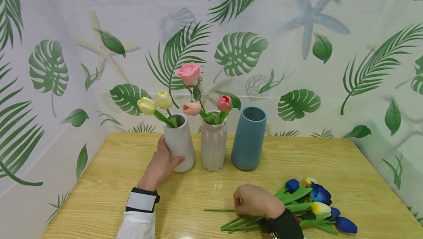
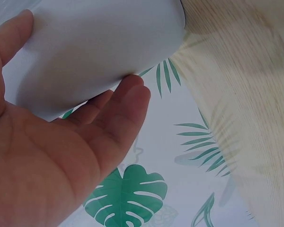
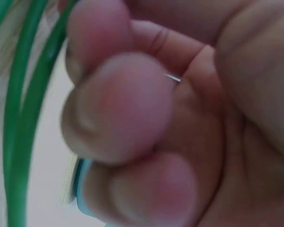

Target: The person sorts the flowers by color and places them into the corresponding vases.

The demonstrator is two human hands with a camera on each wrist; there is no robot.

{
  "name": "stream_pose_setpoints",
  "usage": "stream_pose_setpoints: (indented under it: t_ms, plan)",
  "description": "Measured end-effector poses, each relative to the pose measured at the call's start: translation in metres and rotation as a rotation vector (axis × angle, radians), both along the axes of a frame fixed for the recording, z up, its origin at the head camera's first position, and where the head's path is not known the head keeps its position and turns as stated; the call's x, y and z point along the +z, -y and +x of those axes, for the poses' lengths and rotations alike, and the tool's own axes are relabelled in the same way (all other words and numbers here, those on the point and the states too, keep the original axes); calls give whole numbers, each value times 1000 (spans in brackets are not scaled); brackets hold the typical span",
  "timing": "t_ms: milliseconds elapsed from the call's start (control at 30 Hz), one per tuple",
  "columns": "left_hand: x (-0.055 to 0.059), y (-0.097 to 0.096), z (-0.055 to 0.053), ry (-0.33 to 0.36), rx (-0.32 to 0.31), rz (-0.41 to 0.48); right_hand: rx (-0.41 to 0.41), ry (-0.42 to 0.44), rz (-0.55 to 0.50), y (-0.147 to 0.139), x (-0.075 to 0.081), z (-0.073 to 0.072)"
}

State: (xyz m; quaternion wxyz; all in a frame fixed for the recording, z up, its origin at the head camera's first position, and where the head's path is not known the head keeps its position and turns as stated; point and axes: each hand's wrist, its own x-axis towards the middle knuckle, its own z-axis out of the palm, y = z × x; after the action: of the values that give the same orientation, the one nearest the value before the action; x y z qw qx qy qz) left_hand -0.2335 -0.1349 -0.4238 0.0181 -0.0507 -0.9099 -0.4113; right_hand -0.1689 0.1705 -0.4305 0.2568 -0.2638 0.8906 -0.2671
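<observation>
In the head view my left hand [image 1: 161, 165] grips the lower part of a white vase [image 1: 180, 143], thumb in front and fingers round its left side. The left wrist view shows curved fingers [image 2: 118, 118] against the smooth vase wall. Two pale yellow tulips [image 1: 155, 102] stand in that vase, leaning left. My right hand [image 1: 256, 200] is over the stem end of a pile of artificial flowers [image 1: 307, 202], its curled fingers pinching a thin green stem [image 1: 218, 210]. Close up, the fingertips [image 3: 118, 104] are bent toward the palm beside green stems [image 3: 26, 123]; the pinch itself is largely hidden.
A ribbed pinkish-white vase [image 1: 213, 147] holds a pink rose and two pink tulips. To its right stands a blue vase [image 1: 249, 140] with no flowers showing. All are near the back of the wooden table [image 1: 109, 180], before a leaf-patterned backdrop [image 1: 205, 7].
</observation>
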Motion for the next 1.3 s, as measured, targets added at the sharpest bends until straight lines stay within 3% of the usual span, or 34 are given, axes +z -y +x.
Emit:
stream_pose_setpoints:
  t_ms: [133,400,533,633,767,1000,1200,1300]
  plan:
    - [0,0,0,2,3,-6,-29,-7,4,1,-1,-1]
    - [0,0,0,-7,3,-10,-136,-110,5,7,5,3]
    - [0,0,1,-9,4,-15,-228,-150,-19,11,13,6]
    - [0,0,1,-5,6,-16,-324,-123,-78,14,21,9]
    - [0,0,1,-12,6,-10,-432,7,-255,16,30,10]
    - [0,0,1,-22,2,-8,-493,205,-692,24,37,13]
    - [-1,0,0,-24,-3,-7,-777,482,-1236,44,39,23]
    - [-1,1,-1,-21,-4,-6,-909,569,-1414,47,38,27]
